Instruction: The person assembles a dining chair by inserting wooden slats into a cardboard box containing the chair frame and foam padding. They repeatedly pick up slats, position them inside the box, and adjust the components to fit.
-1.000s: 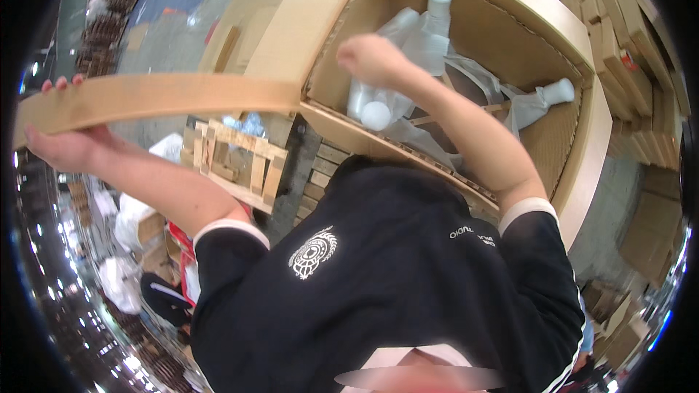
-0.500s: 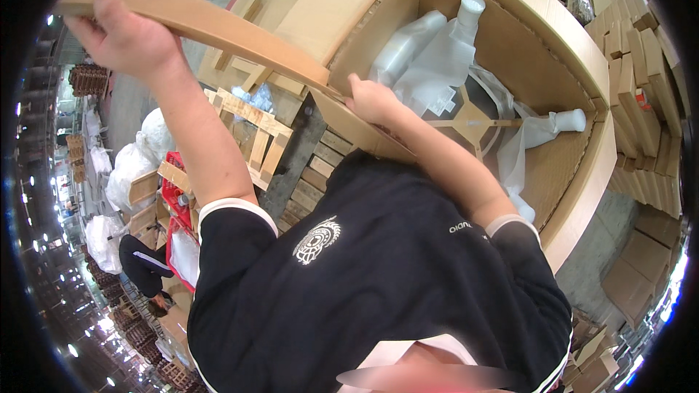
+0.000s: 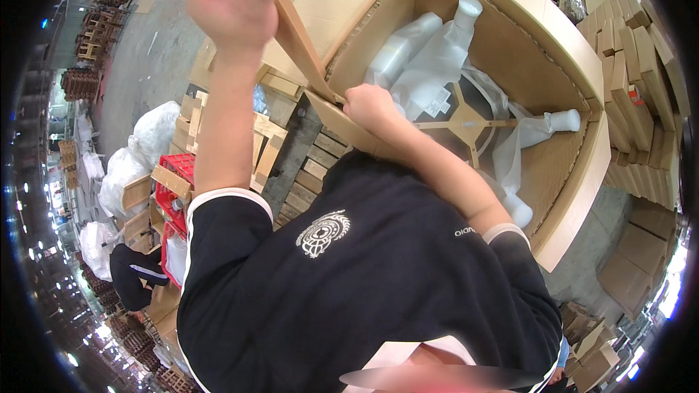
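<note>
A large open cardboard box (image 3: 535, 11) stands in front of me, its flaps folded outward. My left hand (image 3: 237, 11), raised at the upper left and partly blurred, is closed around a long brown strip (image 3: 297, 40) that looks like cardboard. The strip slants down to the box's near left corner. There my right hand (image 3: 373, 108) is closed on the near flap (image 3: 338, 120), beside the strip's lower end; its fingertips are partly hidden. Inside the box lie white foam-wrapped pieces (image 3: 429, 73) and a cross-shaped wooden frame (image 3: 470, 124) over a dark surface.
Stacked flat cartons (image 3: 630, 94) rise to the right of the box. Wooden slats (image 3: 309, 171) lie on the left, with red crates (image 3: 178, 167) and white plastic bundles (image 3: 120, 182) farther off. Another person (image 3: 132, 273) bends down at the lower left.
My left hand has swung to the right and farther away, bringing the strip with it to a steeper slant. My right hand stays at the box corner.
</note>
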{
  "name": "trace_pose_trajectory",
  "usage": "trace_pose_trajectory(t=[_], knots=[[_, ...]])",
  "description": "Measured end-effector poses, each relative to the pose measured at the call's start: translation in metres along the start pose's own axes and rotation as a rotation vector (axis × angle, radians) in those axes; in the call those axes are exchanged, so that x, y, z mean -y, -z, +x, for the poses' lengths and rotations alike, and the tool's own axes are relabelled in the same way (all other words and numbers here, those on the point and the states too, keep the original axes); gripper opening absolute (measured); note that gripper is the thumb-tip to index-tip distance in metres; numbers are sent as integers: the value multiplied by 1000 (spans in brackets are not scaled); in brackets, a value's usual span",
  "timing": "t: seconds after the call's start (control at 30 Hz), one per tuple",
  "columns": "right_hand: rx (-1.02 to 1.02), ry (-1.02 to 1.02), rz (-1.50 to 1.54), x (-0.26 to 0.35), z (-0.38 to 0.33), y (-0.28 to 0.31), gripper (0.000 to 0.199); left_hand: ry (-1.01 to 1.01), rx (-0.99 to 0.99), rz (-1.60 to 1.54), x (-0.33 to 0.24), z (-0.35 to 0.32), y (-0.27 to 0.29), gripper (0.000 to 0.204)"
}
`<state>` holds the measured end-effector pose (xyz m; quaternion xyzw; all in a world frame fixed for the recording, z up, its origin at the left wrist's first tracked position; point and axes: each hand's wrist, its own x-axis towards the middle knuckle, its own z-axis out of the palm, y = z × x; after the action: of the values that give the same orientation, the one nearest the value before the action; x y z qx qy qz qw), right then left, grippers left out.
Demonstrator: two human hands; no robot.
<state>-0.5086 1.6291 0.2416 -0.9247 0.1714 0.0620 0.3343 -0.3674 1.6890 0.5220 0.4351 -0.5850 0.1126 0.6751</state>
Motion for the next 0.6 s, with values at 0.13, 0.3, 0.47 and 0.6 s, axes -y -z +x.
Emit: trace_pose_trajectory(t=[0.13,0.3,0.47,0.6], knots=[[-5,-19,-8,-2,-1,-5,31,74,-140,89,9,-47,20,71],[-22,22,36,-6,-4,-8,30,261,-28,92,48,-163,44,75],[-360,283,602,47,-12,70,74,530,220,457,87,-287,52,57],[-471,1007,776,163,-4,199,124,742,281,545,83,-331,59,79]])
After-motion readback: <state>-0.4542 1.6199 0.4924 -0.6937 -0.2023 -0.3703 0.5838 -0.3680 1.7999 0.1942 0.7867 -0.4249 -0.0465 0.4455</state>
